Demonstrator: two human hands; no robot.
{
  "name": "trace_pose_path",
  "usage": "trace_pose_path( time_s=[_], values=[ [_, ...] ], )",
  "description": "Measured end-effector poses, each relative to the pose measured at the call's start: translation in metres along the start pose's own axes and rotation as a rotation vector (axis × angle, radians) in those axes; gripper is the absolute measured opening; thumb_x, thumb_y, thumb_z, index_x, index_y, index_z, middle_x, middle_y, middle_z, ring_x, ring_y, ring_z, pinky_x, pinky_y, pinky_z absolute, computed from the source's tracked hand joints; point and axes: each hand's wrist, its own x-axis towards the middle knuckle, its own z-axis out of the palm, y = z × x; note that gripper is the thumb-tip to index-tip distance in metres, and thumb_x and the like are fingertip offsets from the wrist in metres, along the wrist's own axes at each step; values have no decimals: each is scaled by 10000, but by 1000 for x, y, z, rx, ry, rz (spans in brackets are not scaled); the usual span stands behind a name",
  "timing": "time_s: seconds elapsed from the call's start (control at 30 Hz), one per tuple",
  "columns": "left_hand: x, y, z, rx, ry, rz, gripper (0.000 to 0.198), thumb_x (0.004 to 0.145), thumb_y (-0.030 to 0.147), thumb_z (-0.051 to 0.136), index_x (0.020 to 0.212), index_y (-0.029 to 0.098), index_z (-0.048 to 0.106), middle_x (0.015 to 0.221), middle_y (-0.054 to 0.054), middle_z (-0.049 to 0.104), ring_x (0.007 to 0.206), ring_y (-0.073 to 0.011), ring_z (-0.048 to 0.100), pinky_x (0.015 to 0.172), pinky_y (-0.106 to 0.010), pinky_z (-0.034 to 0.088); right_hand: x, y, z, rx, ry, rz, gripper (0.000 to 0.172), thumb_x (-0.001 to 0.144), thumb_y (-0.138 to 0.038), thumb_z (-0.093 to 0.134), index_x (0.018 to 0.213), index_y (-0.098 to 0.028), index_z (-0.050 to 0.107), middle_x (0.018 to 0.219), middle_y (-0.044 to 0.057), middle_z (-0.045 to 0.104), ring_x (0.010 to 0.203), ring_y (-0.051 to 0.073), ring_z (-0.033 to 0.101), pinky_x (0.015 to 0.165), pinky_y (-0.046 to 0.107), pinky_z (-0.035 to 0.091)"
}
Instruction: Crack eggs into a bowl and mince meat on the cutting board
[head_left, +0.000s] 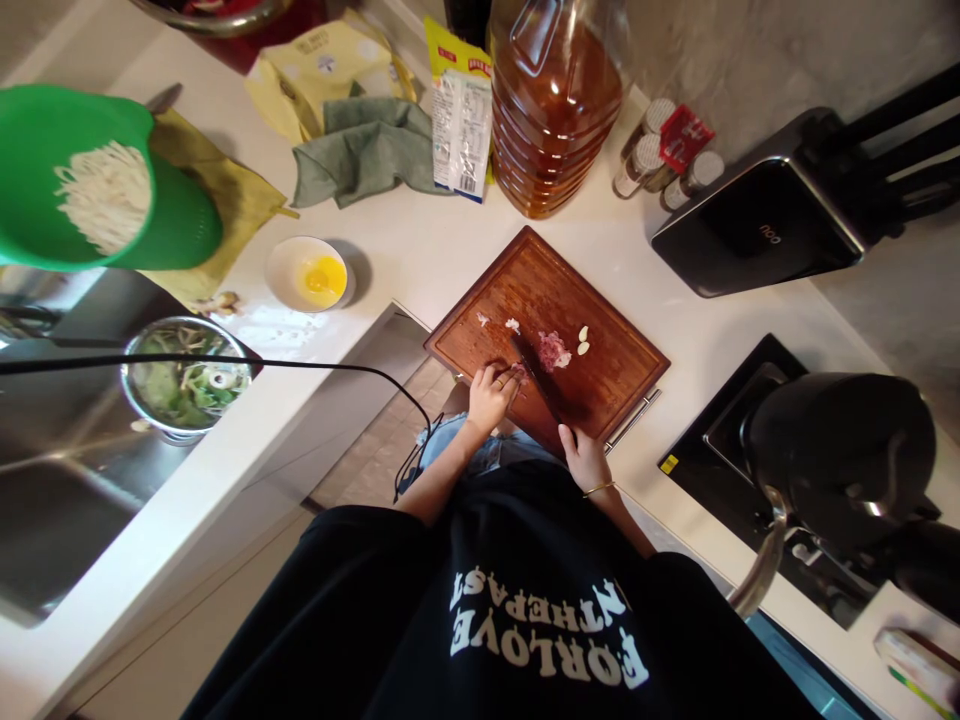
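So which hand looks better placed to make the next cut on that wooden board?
The right hand: it grips the dark-bladed knife, whose blade lies by the chopped pink pile. The left hand only steadies food on the brown wooden cutting board.

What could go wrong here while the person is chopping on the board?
1. The left hand holds the food right beside the knife, so its fingers could get cut.
2. The board reaches the counter edge at its near corner, so hard chopping might shift it.
3. The garlic cloves lie loose near the blade and could be knocked off the board.
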Motion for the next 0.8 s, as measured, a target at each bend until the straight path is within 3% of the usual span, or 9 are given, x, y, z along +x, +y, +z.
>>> trace_pose_path(
  time_s=[0.27, 0.47, 0.8],
  values=[
    [6, 4, 2, 55, -28, -31, 279, 918, 274, 406, 986, 194, 665, 983, -93, 674, 1010, -255, 519, 786, -386, 368, 4, 0, 1, 2, -21, 14, 513, 931, -493, 261, 1003, -172, 654, 899, 129, 699, 863, 242, 651, 730, 291, 450],
    [5, 5, 4, 32, -37, -67, 286, 919, 280, 396, 1030, 198, 647, 980, -98, 667, 991, -262, 520, 784, -393, 362, -5, 7, -2, 15, -56, 13, 525, 933, -494, 249, 958, -173, 663, 855, 125, 703, 846, 232, 656, 715, 272, 446],
    [8, 5, 3, 62, -50, -89, 283, 916, 294, 399, 959, 196, 661, 951, -94, 672, 909, -253, 531, 751, -389, 364, 21, -3, 3, -45, -74, 35, 519, 931, -498, 259, 1001, -179, 661, 856, 118, 709, 814, 232, 666, 679, 263, 434]
  ],
)
